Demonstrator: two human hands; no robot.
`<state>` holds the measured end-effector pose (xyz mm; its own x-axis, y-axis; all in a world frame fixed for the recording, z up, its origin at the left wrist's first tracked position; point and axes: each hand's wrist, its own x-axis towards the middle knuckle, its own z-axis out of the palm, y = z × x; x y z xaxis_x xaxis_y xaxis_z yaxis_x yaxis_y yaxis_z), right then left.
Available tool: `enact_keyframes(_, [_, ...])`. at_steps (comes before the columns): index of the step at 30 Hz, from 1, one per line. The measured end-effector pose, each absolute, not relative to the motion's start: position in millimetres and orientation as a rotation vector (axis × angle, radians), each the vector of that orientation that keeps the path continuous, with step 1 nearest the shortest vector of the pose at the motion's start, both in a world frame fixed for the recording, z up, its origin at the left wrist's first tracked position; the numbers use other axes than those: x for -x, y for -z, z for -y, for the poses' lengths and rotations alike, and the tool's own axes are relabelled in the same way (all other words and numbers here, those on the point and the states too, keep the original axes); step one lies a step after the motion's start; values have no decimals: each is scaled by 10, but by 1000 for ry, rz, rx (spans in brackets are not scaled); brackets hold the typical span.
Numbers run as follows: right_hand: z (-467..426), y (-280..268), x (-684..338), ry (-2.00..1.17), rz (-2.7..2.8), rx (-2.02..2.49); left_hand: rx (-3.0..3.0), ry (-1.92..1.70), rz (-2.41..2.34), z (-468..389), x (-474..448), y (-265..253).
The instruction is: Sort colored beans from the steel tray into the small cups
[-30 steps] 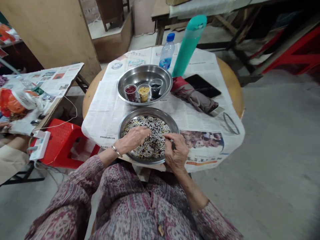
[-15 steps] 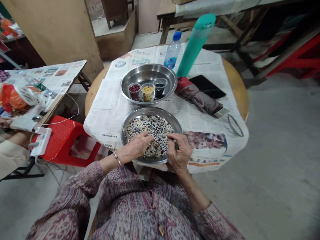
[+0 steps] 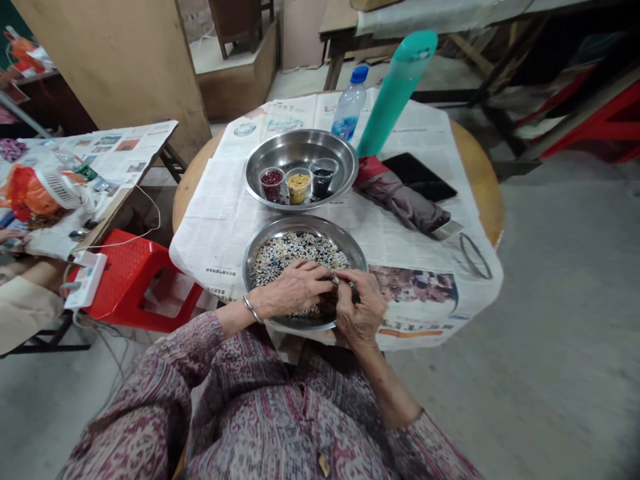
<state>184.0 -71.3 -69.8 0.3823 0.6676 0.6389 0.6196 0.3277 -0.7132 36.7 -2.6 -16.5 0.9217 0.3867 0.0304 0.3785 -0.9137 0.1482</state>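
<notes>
A shallow steel basin (image 3: 254, 248) holds a mix of white grains (image 3: 283, 257) with dark, yellow and red beans among them. Over its near right part, my left hand (image 3: 295, 288) reaches across with fingers bent, its tips meeting those of my right hand (image 3: 361, 303). The right hand is closed at the basin's right rim, thumb against the fingers. What either pinch holds is hidden or too small to make out. Just beyond stands a second steel basin (image 3: 300, 141) with three clear cups: red beans (image 3: 271, 181), yellow beans (image 3: 298, 188) and black beans (image 3: 321, 179).
Newspaper (image 3: 210, 220) covers the round table. Behind the basins stand a water bottle (image 3: 349, 103) and a tall green bottle (image 3: 397, 93). A folded umbrella (image 3: 400, 200), a dark tablet (image 3: 419, 177) and a loop (image 3: 475, 257) lie right. At left are a red stool (image 3: 133, 273) and power strip (image 3: 86, 283).
My left hand has moved right across the basin to meet my right hand's fingertips. The right hand stays at the rim. The view has shifted slightly.
</notes>
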Motion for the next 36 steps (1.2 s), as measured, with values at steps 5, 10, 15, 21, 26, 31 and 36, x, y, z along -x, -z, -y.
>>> enact_keyframes(5, [713,699,-1836,-49,1289,1339,-2869,-149,-1117,-159,-98,73])
enact_keyframes(10, [715,675,-1820,-67,1271,1372,-2670,-327,-1383,-235,286,71])
enact_keyframes(15, [719,685,-1831,-50,1289,1358,-2630,-306,-1368,-125,423,72])
enact_keyframes(21, [719,698,-1845,-24,1307,1345,-2652,-45,-1430,-70,339,-16])
enact_keyframes(26, [715,698,-1844,-27,1301,1356,-2703,85,-1397,-19,300,-51])
enact_keyframes(31, [715,714,-1847,-40,1304,1363,-2675,106,-1343,17,271,-8])
enact_keyframes(36, [711,727,-1846,-40,1300,1355,-2628,-44,-1150,79,160,56])
